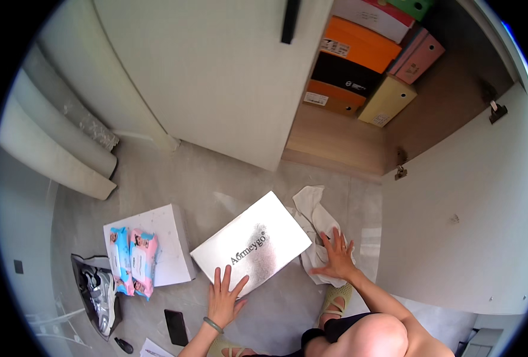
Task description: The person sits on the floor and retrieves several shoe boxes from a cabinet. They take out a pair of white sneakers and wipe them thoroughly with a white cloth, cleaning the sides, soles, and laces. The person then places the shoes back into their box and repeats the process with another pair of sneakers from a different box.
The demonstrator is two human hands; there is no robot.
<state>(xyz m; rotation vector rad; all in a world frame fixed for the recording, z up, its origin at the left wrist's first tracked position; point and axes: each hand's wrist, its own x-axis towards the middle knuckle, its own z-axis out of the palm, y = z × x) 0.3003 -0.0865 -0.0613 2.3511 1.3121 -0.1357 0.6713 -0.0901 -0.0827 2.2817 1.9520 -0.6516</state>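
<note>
A white lidded shoe box (264, 241) bearing dark lettering lies at an angle on the grey floor before me. My left hand (225, 294) rests with spread fingers on its near edge. To the right of the box, my right hand (336, 259) is spread flat over a crumpled whitish cloth (315, 207), pressing or touching it without a visible grip. Part of the cloth is hidden under that hand, and its left side lies close against the box.
Left stand a white box (168, 236) with two packs of wipes (132, 263) on top, and an open container with silver sneakers (101, 299). A phone (175, 328) lies nearby. Ahead, an open cabinet (335, 138) holds several shoe boxes (360, 42); its door (460, 214) swings out right.
</note>
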